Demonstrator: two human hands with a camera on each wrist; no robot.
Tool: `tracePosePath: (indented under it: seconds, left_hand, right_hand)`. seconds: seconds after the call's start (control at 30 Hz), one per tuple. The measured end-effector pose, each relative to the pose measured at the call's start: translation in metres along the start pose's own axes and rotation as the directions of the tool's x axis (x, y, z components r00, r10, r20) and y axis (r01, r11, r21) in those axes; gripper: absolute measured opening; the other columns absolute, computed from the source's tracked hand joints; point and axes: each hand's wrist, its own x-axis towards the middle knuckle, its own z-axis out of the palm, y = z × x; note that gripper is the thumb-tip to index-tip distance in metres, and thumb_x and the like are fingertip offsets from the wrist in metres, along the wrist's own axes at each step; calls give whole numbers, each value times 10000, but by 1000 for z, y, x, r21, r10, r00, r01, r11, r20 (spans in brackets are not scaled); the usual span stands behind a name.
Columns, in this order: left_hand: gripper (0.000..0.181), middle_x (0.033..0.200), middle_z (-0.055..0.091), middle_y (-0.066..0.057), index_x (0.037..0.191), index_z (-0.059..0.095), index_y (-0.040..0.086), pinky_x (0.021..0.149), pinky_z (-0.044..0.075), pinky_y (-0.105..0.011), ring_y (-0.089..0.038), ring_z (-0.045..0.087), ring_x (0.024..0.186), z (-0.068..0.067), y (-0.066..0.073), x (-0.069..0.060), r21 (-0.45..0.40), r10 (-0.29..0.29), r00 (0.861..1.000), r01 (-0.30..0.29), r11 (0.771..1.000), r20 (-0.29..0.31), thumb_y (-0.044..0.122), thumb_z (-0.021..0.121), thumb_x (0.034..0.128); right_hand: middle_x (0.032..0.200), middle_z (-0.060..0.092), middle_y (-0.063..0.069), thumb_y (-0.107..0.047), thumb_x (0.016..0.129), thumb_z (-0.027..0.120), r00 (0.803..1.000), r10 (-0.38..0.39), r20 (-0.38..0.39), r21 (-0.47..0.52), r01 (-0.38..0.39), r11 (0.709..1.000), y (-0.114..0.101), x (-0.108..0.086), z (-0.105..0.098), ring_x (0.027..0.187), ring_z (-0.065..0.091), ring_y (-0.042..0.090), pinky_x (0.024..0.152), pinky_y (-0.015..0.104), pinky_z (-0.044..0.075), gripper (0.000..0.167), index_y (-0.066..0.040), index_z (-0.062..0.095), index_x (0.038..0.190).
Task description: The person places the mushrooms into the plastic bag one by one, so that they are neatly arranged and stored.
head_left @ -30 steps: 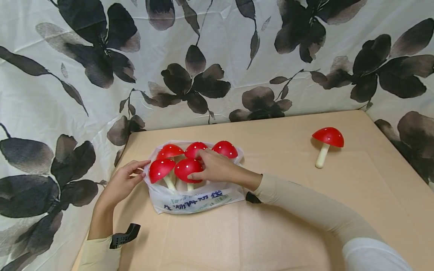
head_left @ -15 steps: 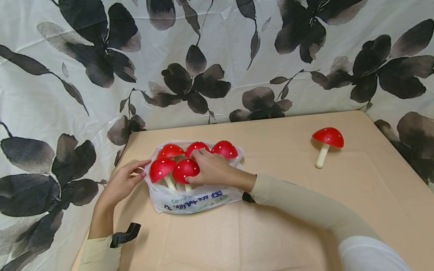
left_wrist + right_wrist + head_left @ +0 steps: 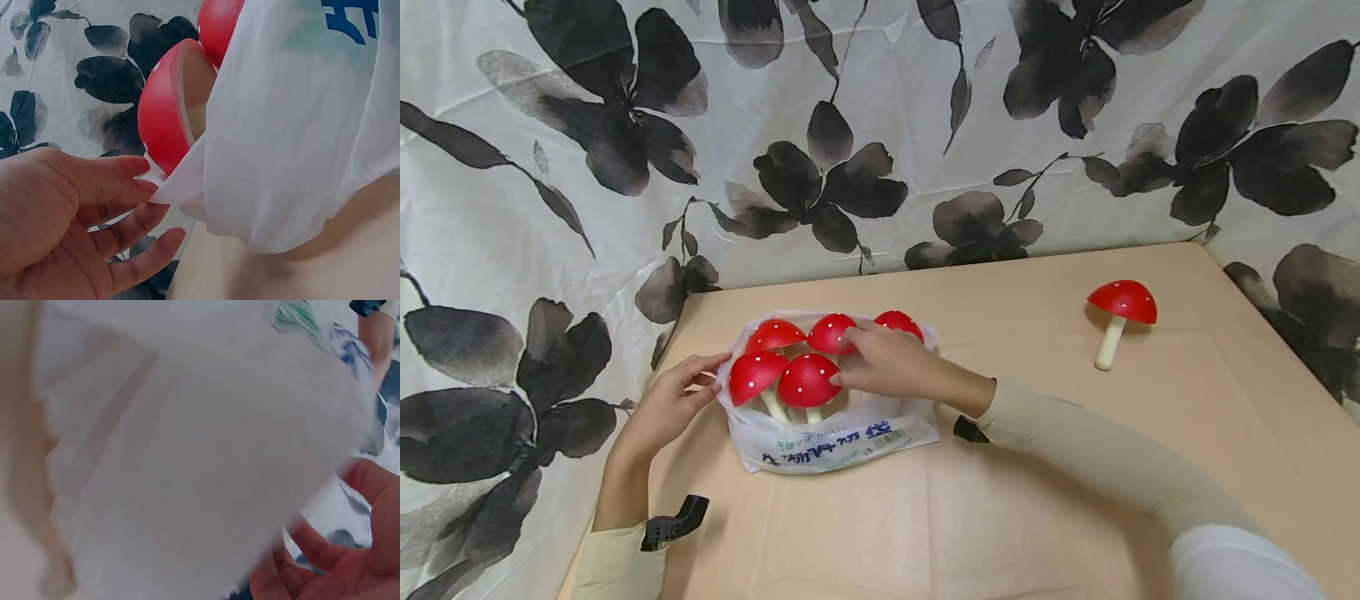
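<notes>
A white plastic bag [image 3: 835,454] with blue writing stands on the table, its mouth spread. Inside are several toy mushrooms with white-dotted red caps; the front one [image 3: 808,382] shows a pale stem. At the bag's left edge my left hand [image 3: 673,404] pinches the plastic between thumb and forefinger, close beside a mushroom cap [image 3: 165,112] in the left wrist view. My right hand [image 3: 891,362] is over the bag's mouth, fingers spread beside the front mushroom and partly covering the back right one [image 3: 900,322]. The bag hides part of that hand in the right wrist view.
One more toy mushroom [image 3: 1122,304] lies on the tan table [image 3: 1037,517] at the right, away from the bag. Behind the table hangs a white cloth [image 3: 895,100] with dark flowers.
The right hand has let go of the front mushroom and shifted right, away from it. That mushroom has moved slightly left. The left hand stays at the bag's edge.
</notes>
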Motion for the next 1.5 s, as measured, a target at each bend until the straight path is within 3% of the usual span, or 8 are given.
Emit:
tracePosePath:
  seconds: [0.17,0.4,0.77,1.13,1.5]
  left_hand:
    - [503,1272,630,-178,1438,563,56,800,522,-132,-285,607,1074,1,-3,1,-5,62,998,-62,998,-30,-27,643,949]
    - [526,1227,643,-176,1449,555,71,793,526,-130,-166,586,1015,0,-5,1,-7,74,996,-75,997,-44,-24,656,942]
    - [517,1211,631,-211,1446,551,49,781,534,-142,-343,593,1061,0,-2,-1,-58,46,998,-48,997,-34,-27,649,944]
    - [511,1155,645,-175,1435,564,57,771,543,-165,-303,587,1037,1,-7,2,-14,53,998,-53,998,-33,-43,639,939]
    - [513,1168,632,-177,1448,557,80,772,545,-171,-330,588,1055,1,-8,3,-27,16,1000,-17,999,-20,-27,630,951]
  right_hand:
    - [997,682,29,-340,886,765,999,44,-5,76,-44,996,21,-17,-25,846,597,158,663,261,536,331,-114,712,1122]
    - [906,677,-12,-232,932,699,989,147,-34,159,-140,977,58,-41,-55,818,599,188,675,292,514,151,-142,735,1048]
    - [905,681,26,-251,960,673,969,237,-65,153,-225,962,113,-73,-77,789,591,209,694,326,488,171,-118,729,1051]
    - [1054,667,122,-287,983,650,922,384,-53,151,-373,915,159,-111,-98,908,592,277,688,316,514,274,-89,693,1167]
    - [1097,658,184,-296,994,634,893,449,-36,144,-440,886,187,-152,-114,928,613,305,681,352,546,355,-26,650,1224]
